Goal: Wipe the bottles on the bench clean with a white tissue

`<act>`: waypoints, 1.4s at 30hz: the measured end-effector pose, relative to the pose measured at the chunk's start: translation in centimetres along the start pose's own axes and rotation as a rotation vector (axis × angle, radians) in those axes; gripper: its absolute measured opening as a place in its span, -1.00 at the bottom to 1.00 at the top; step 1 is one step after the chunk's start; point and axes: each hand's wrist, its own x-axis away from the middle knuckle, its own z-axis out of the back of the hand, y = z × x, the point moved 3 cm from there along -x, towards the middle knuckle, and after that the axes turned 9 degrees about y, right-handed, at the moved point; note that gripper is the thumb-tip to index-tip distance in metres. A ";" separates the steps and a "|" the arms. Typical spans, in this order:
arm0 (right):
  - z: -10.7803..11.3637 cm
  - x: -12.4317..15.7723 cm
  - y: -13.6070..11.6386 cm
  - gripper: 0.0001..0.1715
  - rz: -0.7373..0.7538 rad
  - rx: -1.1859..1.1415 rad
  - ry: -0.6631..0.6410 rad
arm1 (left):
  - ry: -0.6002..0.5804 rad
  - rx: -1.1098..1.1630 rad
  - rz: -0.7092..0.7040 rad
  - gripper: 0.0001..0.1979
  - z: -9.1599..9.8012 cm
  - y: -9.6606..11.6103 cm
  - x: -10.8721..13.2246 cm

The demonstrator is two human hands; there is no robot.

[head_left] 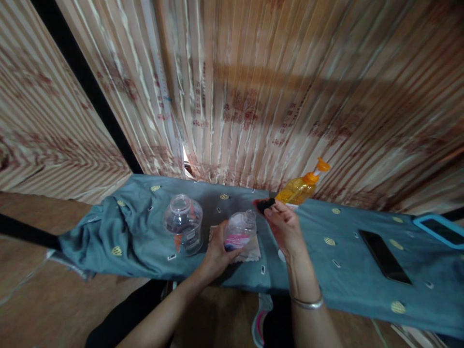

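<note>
Standing just beyond the right hand (pixel 287 227), an amber pump bottle (pixel 298 190).

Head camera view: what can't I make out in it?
In the head view:
Black object: dark, blurred and partly covered by the right hand; I can't tell what it is.
Label on the clear plastic bottle: print too small and blurred, partly covered by the left hand.
Cloth: partly hidden by the left hand and bottle.
Blue-framed device: cut off by the right edge.

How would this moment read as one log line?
left hand: holds clear bottle | right hand: holds small black item | nearby: clear jar, yellow pump bottle
</note>
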 end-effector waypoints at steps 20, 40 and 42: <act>12.8 -1.5 5.1 -0.62 -0.082 1.098 -0.012 | -0.031 -0.021 -0.020 -0.24 0.2 -0.1 -0.3; 12.4 -0.7 4.8 -0.66 -0.170 1.605 -0.131 | -0.034 -0.027 -0.025 -0.21 0.2 -0.5 -0.1; 12.5 -0.7 4.8 -0.55 -0.144 1.600 -0.106 | -0.052 -0.017 -0.015 -0.22 0.2 -0.4 -0.1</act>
